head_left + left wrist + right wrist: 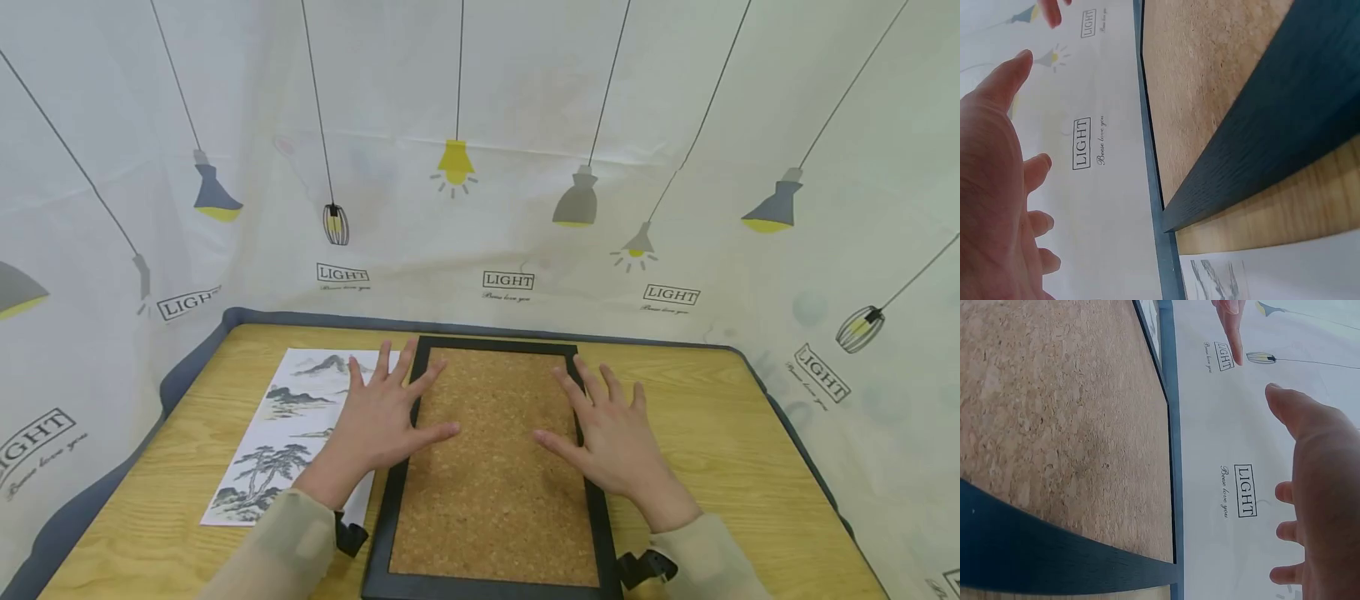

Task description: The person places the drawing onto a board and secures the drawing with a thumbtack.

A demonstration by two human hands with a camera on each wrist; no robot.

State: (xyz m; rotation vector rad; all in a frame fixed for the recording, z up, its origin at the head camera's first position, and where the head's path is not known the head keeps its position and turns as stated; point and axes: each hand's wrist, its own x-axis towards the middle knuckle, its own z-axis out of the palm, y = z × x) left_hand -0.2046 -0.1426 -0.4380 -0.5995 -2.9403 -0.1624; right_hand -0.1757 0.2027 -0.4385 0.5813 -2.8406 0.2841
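A cork board (495, 483) in a black frame (491, 587) lies lengthwise on the wooden table. My left hand (382, 421) hovers with spread fingers over the frame's left side, its thumb reaching over the cork. On the other side my right hand (615, 437) is spread the same way above the right edge. Both wrist views show the left palm (988, 200) and the right hand (1329, 487) raised clear of the board, holding nothing. Partly under the left hand in the head view lies a white sheet (258, 442) with ink paintings of mountains and pine trees.
The wooden table (720, 467) has a dark blue edging (480, 327). A pale cloth (405, 100) printed with hanging lamps and the word LIGHT surrounds it at the back and sides. Each wrist carries a black camera mount (647, 568) near the sleeve.
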